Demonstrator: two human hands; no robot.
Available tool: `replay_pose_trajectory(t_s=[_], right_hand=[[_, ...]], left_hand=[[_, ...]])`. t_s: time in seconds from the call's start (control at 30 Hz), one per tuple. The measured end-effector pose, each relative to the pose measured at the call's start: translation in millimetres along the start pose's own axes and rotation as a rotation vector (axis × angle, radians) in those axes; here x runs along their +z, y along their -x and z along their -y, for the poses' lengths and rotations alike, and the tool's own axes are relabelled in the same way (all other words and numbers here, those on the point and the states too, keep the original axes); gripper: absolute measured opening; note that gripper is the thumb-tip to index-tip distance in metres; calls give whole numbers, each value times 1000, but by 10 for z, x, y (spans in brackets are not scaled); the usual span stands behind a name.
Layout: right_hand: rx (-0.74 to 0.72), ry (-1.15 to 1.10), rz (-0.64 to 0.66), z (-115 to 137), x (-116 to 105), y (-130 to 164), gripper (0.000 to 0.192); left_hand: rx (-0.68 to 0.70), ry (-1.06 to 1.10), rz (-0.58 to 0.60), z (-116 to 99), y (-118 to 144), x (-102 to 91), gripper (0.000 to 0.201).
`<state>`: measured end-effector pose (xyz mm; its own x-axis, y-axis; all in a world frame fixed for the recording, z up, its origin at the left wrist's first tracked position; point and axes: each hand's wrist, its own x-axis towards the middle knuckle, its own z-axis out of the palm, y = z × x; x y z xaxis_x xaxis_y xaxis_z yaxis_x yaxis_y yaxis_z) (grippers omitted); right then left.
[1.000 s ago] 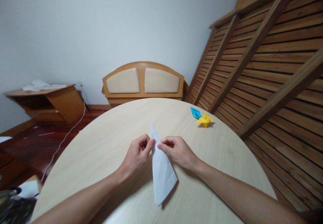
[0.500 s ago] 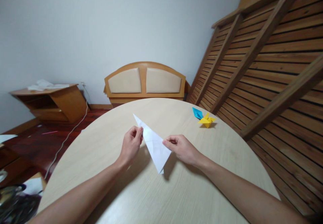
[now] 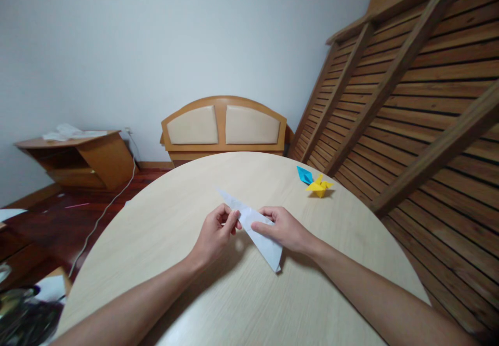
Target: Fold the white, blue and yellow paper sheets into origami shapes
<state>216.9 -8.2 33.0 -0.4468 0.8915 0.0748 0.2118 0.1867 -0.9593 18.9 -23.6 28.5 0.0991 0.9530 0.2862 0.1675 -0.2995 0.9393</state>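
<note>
One piece of white paper (image 3: 257, 224), folded into a long, slim wedge, sits between both hands above the middle of a pale round table (image 3: 343, 242); from my remote seat I cannot tell whether its lower tip touches the surface. The narrow point aims away and to the left, the wider end toward the viewer and to the right. The left hand (image 3: 217, 229) is closed small, thumb and curled fingers pinching the wedge's left edge. The right hand (image 3: 286, 229) grips the opposite side, thumb laid on top. I judge the folding to be partway: creases are made and layers show at the lower corner, yet the shape is flat. How many folds remain, I cannot tell. Near the far right edge rest a blue folded paper (image 3: 304, 175) and a yellow paper figure (image 3: 320, 186) with raised points.
</note>
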Motion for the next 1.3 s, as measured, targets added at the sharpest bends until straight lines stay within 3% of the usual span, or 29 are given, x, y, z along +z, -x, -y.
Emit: replay_pose_trajectory(t_s=[0.3, 0.47, 0.6, 1.0, 1.17, 1.3], right_hand=[[65, 117, 66, -45, -192, -35, 29], [20, 71, 137, -62, -254, -33, 37], [10, 25, 181, -57, -286, -18, 41], [-7, 159, 198, -93, -442, -38, 31], [16, 229, 230, -134, -502, -49, 29], [17, 267, 270, -150, -563, -34, 27]], left_hand=[[-80, 45, -68, 55, -49, -52, 41], [-149, 113, -90, 74, -47, -80, 36], [-121, 118, -109, 92, -37, -91, 35], [-263, 155, -100, 83, -41, -80, 38], [-271, 167, -156, 82, -91, -143, 37], [-302, 146, -120, 99, -125, -220, 35]])
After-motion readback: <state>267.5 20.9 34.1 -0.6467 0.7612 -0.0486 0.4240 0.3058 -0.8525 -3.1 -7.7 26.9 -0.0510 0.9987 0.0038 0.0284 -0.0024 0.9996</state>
